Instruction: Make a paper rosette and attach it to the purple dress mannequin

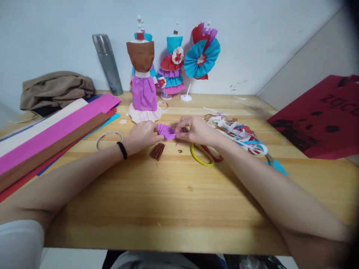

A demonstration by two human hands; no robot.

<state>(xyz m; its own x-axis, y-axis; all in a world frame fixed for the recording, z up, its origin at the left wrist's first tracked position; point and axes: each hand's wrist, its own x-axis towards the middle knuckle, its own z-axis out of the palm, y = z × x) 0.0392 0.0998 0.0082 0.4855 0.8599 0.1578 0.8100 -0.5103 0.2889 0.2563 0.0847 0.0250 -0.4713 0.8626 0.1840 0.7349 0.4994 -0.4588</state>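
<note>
Purple pleated paper (166, 130) being pinched by left hand (144, 132) and right hand (193, 130)

Clock centre = the purple piece, mid-table (168, 201); whether it is touching the wood, can't tell. Left hand is coming in from 9 o'clock, nearly closed, thumb and fingers gripping the left edge; a black band (122, 150) is circling that wrist. Right hand is sitting at 3 o'clock, fingertips bunched, gripping the right edge, other fingers curling.

Brown pleated piece (157, 151) is lying just beside, 7 o'clock. Yellow loop (203, 163) is resting at 4 o'clock, near the right wrist. Scrap pile (238, 130) is spreading at 3, red bag (319, 116) standing farther out, same direction.

Dress form in brown top and purple skirt (144, 91) is standing at 11 o'clock, ruffled dress form (171, 76) at 12, blue paper rosette (202, 59) showing at 1. Flask (108, 65) is leaning at 10; long magenta sheet (61, 130) is lying at 9 among other coloured sheets.
</note>
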